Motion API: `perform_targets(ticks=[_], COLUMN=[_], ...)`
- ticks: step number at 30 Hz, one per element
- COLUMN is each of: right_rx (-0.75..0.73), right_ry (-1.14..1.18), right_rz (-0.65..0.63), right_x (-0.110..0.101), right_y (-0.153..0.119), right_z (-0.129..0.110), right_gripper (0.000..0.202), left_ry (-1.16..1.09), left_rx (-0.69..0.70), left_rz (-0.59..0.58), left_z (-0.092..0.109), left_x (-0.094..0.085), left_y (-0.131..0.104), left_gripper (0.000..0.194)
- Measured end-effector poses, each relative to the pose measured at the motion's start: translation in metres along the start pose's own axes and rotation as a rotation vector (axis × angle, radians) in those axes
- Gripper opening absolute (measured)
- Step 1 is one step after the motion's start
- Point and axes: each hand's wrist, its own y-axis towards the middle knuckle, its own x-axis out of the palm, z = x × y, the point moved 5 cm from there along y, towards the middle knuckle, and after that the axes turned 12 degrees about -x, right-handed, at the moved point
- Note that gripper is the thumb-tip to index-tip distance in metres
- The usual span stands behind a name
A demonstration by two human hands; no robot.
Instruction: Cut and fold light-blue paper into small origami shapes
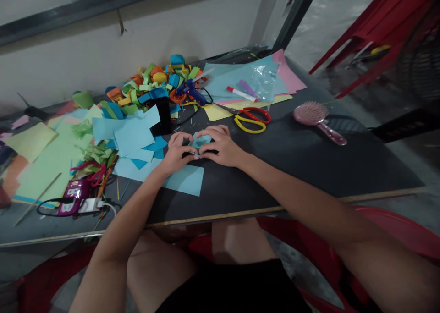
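Note:
Between my two hands is a small piece of light blue paper (201,141), partly covered by my fingers. My left hand (178,152) pinches its left side, thumb below and fingers above. On the right side, my right hand (222,146) holds it with curled fingers and thumb. A light blue paper strip (187,179) lies flat on the table just below my hands. More cut light blue pieces (134,136) are piled to the left, beside a black object (162,116).
Scissors (252,120) and a pink hairbrush (314,116) lie to the right. Behind are a blue glue gun (192,91), folded colored paper pieces (151,81), a red-capped marker (240,93) and paper sheets (227,77). A purple device (74,196) with cables sits left.

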Motion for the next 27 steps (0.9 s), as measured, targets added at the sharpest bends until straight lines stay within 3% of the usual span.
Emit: perform_targets(ticks=[9,13,21,27], right_rx=[-0.018,-0.055,-0.026,-0.05], right_ry=[-0.042,-0.003,0.055,0.023], right_rz=[0.048,-0.026,-0.009,-0.025], right_x=[0.001,0.004,-0.001,-0.004], right_y=[0.001,0.001,-0.002,-0.001], right_z=[-0.001,0.001,0.008,-0.002], right_gripper=[0.018,0.019,0.016,0.015], left_ry=[0.016,0.066,0.057,0.048], left_rx=[-0.067,-0.005,0.042,0.072], left_rz=[0.095,0.063,0.154,0.148], left_z=[-0.002,0.005,0.002,0.005], left_x=[-0.003,-0.002,-0.016,-0.013], left_y=[0.0,-0.001,-0.006,-0.007], left_gripper=[0.008,0.009,0.009,0.009])
